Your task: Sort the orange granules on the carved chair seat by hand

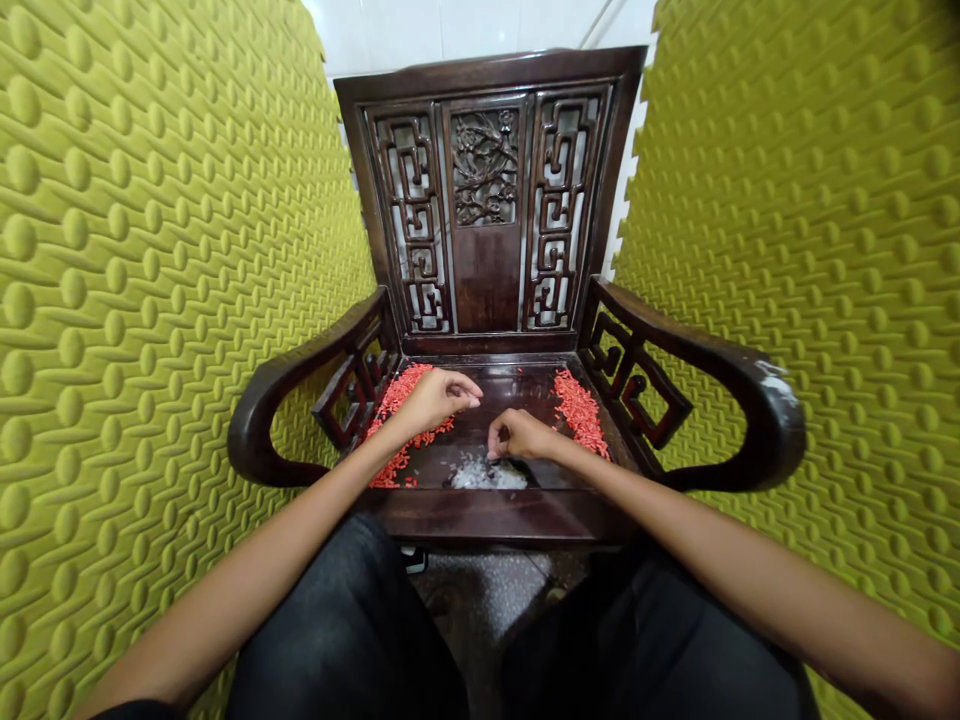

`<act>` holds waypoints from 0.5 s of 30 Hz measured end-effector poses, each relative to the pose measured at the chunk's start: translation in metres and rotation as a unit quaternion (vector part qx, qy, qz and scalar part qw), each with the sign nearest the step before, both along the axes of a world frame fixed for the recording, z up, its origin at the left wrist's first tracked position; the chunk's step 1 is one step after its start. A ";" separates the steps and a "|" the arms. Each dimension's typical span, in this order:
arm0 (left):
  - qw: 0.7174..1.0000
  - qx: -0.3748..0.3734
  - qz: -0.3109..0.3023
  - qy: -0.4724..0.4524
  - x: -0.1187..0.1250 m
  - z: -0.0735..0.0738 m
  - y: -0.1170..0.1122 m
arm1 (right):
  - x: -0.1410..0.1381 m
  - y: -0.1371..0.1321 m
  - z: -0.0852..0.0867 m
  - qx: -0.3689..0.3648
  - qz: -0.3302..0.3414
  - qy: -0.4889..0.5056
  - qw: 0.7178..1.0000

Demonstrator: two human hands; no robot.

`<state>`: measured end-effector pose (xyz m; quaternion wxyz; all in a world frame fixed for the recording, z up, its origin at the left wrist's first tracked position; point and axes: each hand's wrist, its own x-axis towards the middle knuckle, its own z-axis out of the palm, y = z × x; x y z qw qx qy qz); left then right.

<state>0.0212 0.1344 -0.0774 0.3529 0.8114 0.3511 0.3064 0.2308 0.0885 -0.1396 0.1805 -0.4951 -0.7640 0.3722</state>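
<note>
Presumably for precision, fingers bunch together: right hand [519,435] at the white pile [486,477], left hand [441,394] beyond it, contents unclear.

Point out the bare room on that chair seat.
Mostly bare: the seat at back centre, between left red pile and right red pile, beyond the right hand. A smaller patch lies right of the white pieces. Crowded: both sides and front middle.

Right-hand fingers [496,438] hang near small white pieces [476,476].
</note>
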 end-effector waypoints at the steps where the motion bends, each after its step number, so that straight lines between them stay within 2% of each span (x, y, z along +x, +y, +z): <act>1: 1.000 -0.003 0.003 -0.012 0.000 0.001 0.000 | 0.000 -0.001 0.002 -0.002 -0.002 0.010 1.000; 5: 0.998 -0.025 -0.005 -0.059 0.001 0.007 -0.002 | 0.000 -0.002 0.007 -0.023 -0.006 0.062 0.998; 10: 0.974 -0.134 -0.060 -0.173 0.002 0.015 -0.010 | 0.002 -0.001 0.014 -0.055 -0.026 0.152 0.986; 15: 0.945 -0.204 -0.084 -0.240 0.003 0.015 -0.013 | 0.010 -0.005 0.036 -0.050 -0.046 0.238 0.969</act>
